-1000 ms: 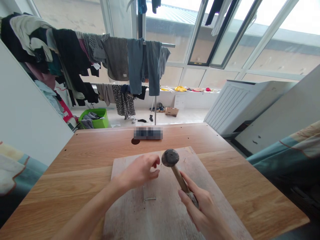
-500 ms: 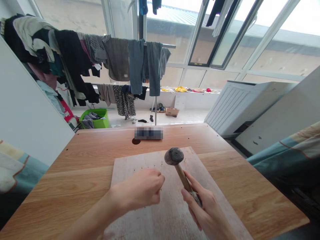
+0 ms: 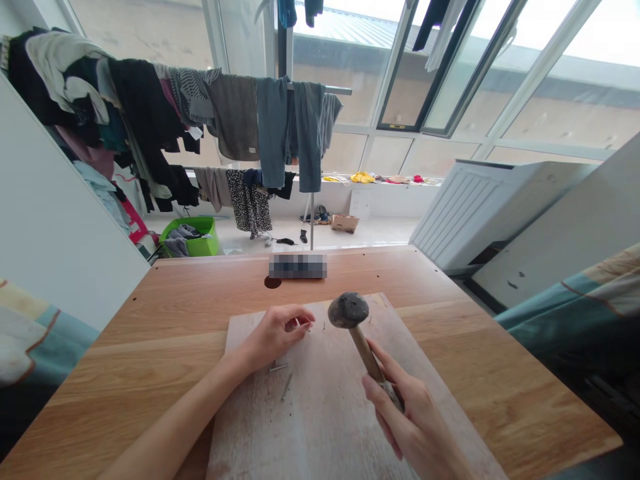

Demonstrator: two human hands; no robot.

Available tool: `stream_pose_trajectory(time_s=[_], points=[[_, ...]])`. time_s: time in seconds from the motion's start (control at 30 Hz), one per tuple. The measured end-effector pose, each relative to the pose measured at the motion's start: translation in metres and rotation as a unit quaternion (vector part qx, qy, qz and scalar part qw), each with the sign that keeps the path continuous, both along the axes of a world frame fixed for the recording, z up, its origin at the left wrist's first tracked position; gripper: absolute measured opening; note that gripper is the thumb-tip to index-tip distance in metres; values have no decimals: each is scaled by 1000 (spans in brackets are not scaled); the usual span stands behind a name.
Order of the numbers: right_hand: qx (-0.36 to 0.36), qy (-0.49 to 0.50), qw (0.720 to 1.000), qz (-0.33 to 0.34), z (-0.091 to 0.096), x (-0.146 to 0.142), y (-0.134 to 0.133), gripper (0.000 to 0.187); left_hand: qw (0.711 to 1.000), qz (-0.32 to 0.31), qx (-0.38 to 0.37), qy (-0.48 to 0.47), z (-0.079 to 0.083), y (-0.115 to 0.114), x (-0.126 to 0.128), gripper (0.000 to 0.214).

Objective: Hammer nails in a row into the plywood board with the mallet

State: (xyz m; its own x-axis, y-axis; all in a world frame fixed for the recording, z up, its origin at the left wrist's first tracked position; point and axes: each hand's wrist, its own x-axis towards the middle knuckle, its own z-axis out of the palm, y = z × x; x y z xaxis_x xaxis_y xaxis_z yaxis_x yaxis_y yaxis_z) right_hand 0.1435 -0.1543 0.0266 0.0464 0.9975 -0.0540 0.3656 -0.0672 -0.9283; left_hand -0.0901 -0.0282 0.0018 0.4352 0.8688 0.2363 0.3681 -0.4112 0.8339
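My right hand [image 3: 415, 420] is closed round the wooden handle of a hammer [image 3: 349, 311], whose dark round head is raised above a pale wooden board [image 3: 325, 413]. My left hand [image 3: 277, 331] rests on the board's far left part with its fingertips pinched on a small nail [image 3: 306, 326] held just left of the hammer head. Two loose nails [image 3: 283, 377] lie on the board just below my left hand.
The board lies on a wooden table [image 3: 165, 320] with a round hole [image 3: 272, 283] near its far edge. Beyond stand a rack of hanging clothes [image 3: 215, 127], a green basket [image 3: 193, 237] on the floor and white panels [image 3: 480, 207] at right.
My left hand dipped down to the loose nails on the board, then moved up and away with a nail in its fingertips. The hammer has barely shifted.
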Motion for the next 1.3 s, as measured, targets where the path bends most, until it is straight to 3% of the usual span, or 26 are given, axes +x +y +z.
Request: stream_pose_trajectory(time_s=[0.67, 0.93, 1.3], points=[[6, -11, 1000, 19, 2, -4, 3, 63, 996, -38, 76, 27, -5, -1, 2, 16], [-4, -8, 999, 31, -4, -11, 3, 67, 999, -16, 25, 14, -3, -3, 2, 38], [30, -27, 998, 45, -8, -13, 3, 64, 999, -17, 33, -4, -1, -3, 3, 41]])
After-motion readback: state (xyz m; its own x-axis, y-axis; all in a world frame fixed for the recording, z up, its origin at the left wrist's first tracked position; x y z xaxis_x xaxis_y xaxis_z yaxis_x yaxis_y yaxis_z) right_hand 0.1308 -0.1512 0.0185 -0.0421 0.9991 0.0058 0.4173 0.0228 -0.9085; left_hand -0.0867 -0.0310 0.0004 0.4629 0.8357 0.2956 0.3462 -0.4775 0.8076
